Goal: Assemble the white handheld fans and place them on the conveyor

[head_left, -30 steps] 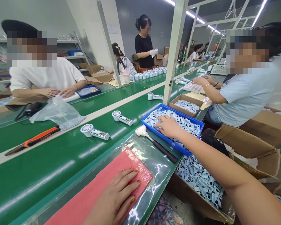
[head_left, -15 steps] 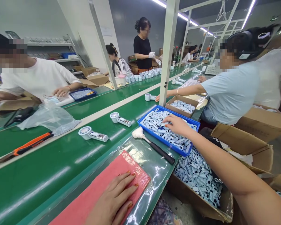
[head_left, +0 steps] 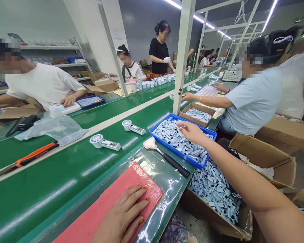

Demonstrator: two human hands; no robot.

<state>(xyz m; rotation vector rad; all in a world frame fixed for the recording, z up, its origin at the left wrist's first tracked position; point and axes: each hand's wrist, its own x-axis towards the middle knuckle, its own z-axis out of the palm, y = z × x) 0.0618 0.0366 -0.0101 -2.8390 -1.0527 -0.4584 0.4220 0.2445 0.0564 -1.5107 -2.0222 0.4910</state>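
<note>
My left hand (head_left: 121, 216) lies flat, fingers spread, on a red pad (head_left: 96, 209) at the near edge of the bench. Over a blue tray (head_left: 177, 157) hovers my right hand (head_left: 191, 132), its fingers bent and slightly apart, with nothing visible between them. Small light-blue plastic pieces (head_left: 172, 141) with dark spots fill that tray. Between pad and tray lies a hammer (head_left: 167, 157) with a black handle and a white wrapped head. Two light-blue handheld devices with round heads, a nearer one (head_left: 105, 142) and a farther one (head_left: 133, 127), lie on the green conveyor belt (head_left: 66, 168).
Below the tray stands a carton (head_left: 212, 211) of similar pieces. A white post (head_left: 181, 57) rises behind the tray beside a smaller carton (head_left: 197, 114). Orange-handled pliers (head_left: 27, 158) and a plastic bag (head_left: 55, 130) lie left. A co-worker (head_left: 255, 98) sits at right; others work opposite.
The two devices on the belt have shifted slightly right and away. My right hand's fingers have shifted a little over the pieces; my left hand stays put. The right-hand co-worker's arm has drawn back.
</note>
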